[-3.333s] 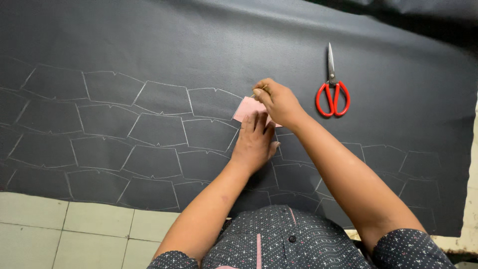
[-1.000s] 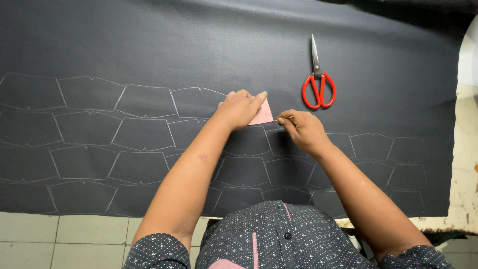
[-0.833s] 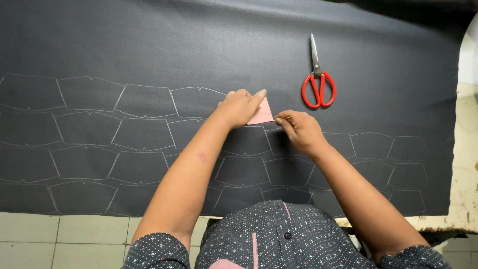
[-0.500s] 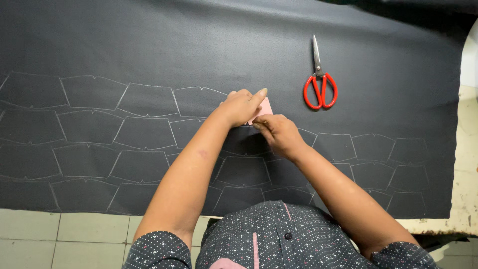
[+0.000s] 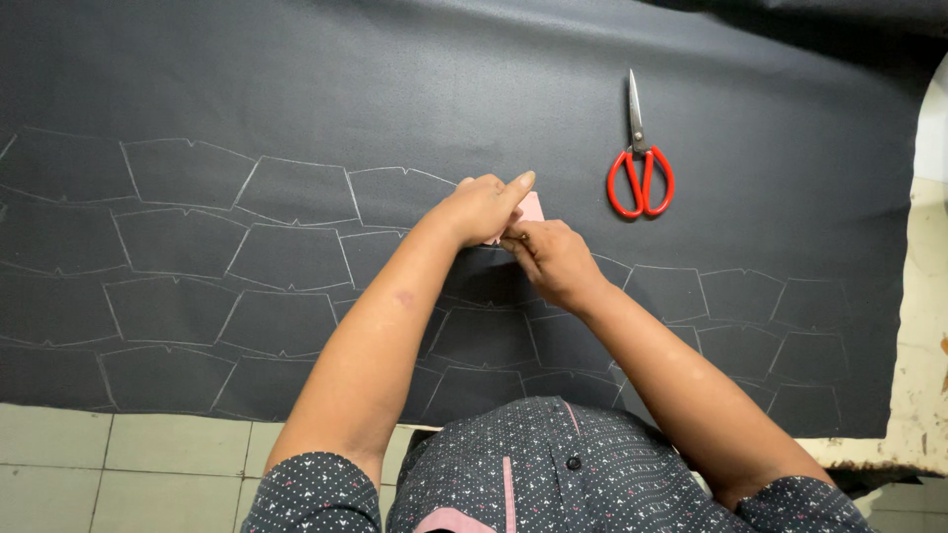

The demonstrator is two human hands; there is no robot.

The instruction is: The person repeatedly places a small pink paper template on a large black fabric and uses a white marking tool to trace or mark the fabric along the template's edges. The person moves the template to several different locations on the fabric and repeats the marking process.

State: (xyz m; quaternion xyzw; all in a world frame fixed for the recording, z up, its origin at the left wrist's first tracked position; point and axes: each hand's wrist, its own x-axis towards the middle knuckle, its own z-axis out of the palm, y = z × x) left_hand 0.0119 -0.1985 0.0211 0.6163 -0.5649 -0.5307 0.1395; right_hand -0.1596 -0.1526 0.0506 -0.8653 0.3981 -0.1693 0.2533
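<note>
Fabric (image 5: 415,89), dark and marked with rows of chalk outlines, covered the surface. The left hand (image 5: 484,207) pressed flat fingers on a pink template (image 5: 532,208) to steady it; the right hand (image 5: 548,259) pinched something small, seemingly chalk, at its six-o'clock edge. Red scissors (image 5: 640,163) lay at two o'clock.

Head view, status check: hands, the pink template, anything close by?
Left hand pressing small pink template piece flat on black chalk-marked fabric sheet. Right hand pinched at its lower edge, marker hidden. Red-handled scissors lie apart, untouched.
</note>
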